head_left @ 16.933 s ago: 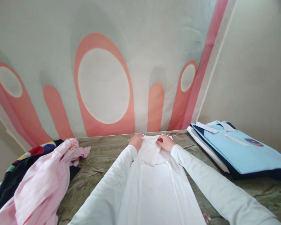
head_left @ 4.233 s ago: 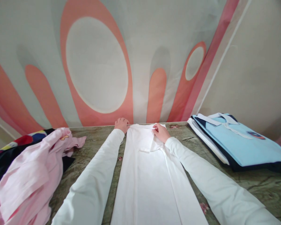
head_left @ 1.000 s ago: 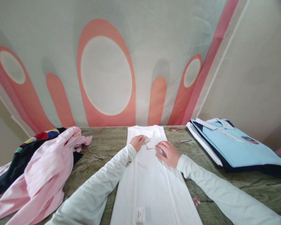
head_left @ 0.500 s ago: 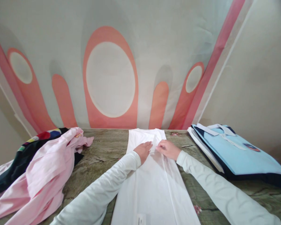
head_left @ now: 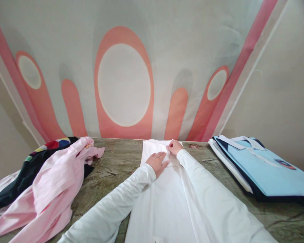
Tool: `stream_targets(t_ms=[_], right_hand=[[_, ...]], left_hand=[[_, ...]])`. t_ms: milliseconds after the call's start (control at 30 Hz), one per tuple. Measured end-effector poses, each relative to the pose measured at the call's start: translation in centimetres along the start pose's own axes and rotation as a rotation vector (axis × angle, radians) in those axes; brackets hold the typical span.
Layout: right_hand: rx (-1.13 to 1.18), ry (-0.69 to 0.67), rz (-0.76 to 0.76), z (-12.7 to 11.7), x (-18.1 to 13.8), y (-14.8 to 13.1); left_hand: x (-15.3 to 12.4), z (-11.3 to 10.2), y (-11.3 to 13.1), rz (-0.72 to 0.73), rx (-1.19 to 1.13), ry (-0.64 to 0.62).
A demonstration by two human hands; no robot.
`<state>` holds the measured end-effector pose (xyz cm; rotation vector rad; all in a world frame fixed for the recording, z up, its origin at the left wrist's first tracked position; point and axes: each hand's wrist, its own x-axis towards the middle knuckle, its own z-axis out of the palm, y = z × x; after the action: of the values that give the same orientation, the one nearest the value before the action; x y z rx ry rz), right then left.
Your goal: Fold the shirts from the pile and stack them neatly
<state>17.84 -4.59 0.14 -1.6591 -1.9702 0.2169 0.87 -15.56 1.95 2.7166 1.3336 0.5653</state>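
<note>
White cotton garment folded into a long narrow strip (head_left: pixel 164 192) lies down the middle of the mottled green-brown worktop (head_left: pixel 116 165), far end almost at the wall with the coral oval pattern (head_left: pixel 124 84); left hand (head_left: pixel 157 163) lies flat, palm down, fingers spread, pressing the cloth just short of the far end, grip released, nothing grasped; right hand (head_left: pixel 175 147) sits at the far end of the strip, fingers curled onto a small fold there; looks like a pinch on the cloth but the fold is too small to be sure. Both arms in pale long sleeves.

Step in hand, as I judge it: flattening and squaring the top end of the strip. Next move likely calls for keeping the edges aligned while the end is taken up, a light even hold so the narrow fold does not slip open.

Left edge: crumpled pink shirt (head_left: pixel 48 189) over a dark multicoloured garment (head_left: pixel 27 165); right: neat stack of folded tops, light blue polo with white collar (head_left: pixel 266 165) uppermost; both well apart from the hands.
</note>
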Motion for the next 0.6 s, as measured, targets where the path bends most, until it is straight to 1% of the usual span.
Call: stream_targets(t_ms=[67, 133, 333, 600], right_hand=[[0.01, 0.018, -0.013, 0.1, -0.4, 0.1], [0.027, 0.037, -0.024, 0.1, -0.8, 0.1], [0.069, 0.089, -0.008, 0.1, -1.4, 0.1], [0.064, 0.098, -0.004, 0.7, -1.0, 0.2]], left_hand=[[0.0, 0.2, -0.1, -0.024, 0.029, -0.039], [0.0, 0.5, -0.3, -0.016, 0.042, -0.065], [0.1, 0.6, -0.3, -0.03, 0.052, -0.056], [-0.3, 0.4, -0.5, 0.059, 0.037, -0.151]])
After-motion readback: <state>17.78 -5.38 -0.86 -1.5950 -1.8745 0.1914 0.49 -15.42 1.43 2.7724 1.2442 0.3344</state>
